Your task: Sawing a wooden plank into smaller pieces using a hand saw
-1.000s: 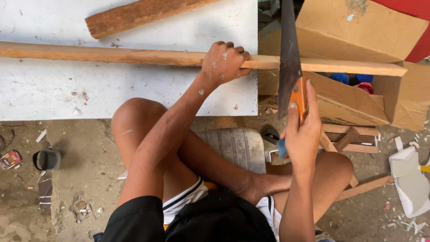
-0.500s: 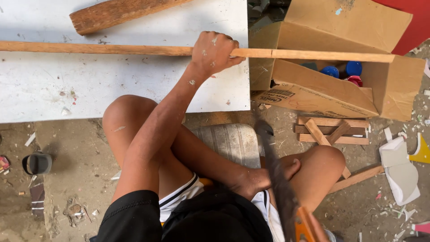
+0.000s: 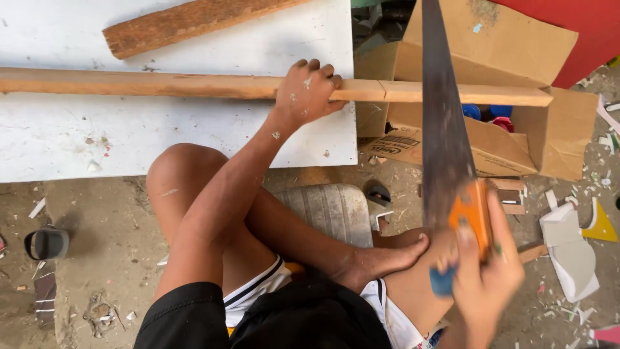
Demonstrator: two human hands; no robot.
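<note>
head view: your left hand point(image 3: 309, 90) is clamped on the long wooden strip point(image 3: 161, 84), pinning it on the white desk point(image 3: 77, 139), far end over the cardboard box point(image 3: 549, 139). your right hand point(image 3: 484, 284), blurred, grips the handsaw point(image 3: 442, 129), blade across the strip.

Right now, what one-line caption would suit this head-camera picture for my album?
Seated person's left hand presses a long wooden strip onto a white board while the right hand raises a handsaw.
</note>
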